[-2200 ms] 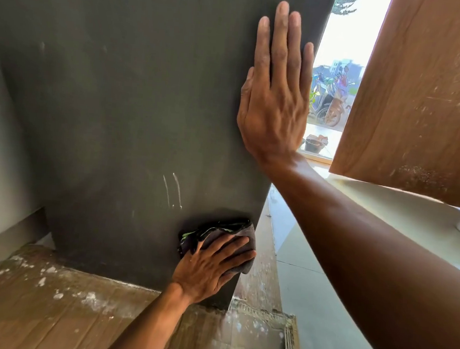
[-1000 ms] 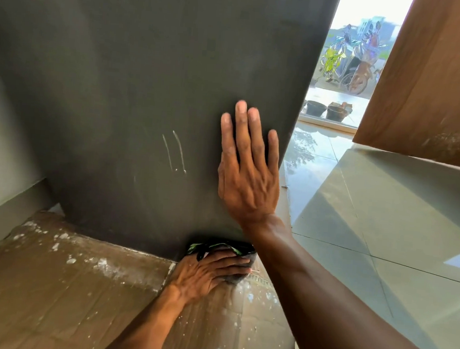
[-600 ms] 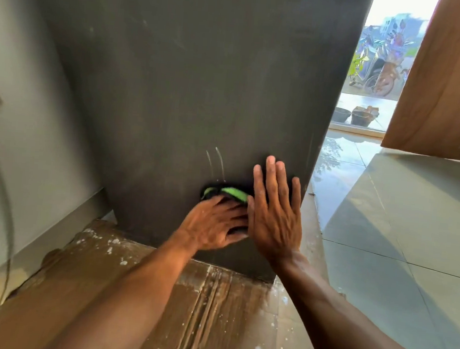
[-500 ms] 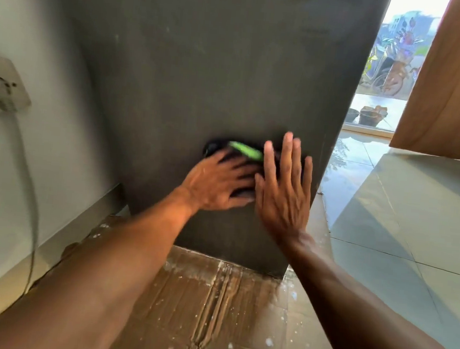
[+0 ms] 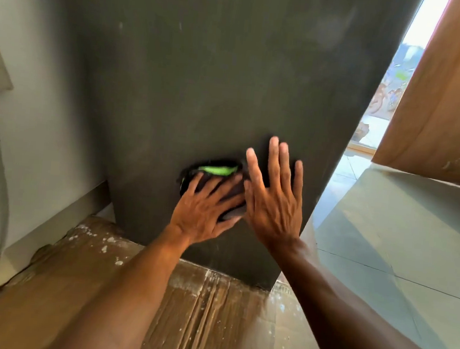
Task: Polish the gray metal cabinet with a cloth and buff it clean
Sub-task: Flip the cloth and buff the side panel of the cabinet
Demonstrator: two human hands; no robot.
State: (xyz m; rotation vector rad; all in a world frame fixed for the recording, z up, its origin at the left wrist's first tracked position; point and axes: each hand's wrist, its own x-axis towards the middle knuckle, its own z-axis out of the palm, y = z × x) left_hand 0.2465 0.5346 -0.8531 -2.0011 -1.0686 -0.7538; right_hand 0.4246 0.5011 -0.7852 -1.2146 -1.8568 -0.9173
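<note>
Cloth (image 5: 215,171) on cabinet (image 5: 231,77) under left hand (image 5: 206,208); right hand (image 5: 273,203) just right

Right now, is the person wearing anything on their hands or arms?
No. The left hand and right hand are bare: no gloves, rings or watch show. The left forearm and right forearm are uncovered, no sleeve in view.

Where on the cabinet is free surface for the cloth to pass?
Free: the cabinet panel above both hands, and the strip from the cloth to the wall. Crowded: rightward, the right hand lies flat beside the left hand.
</note>
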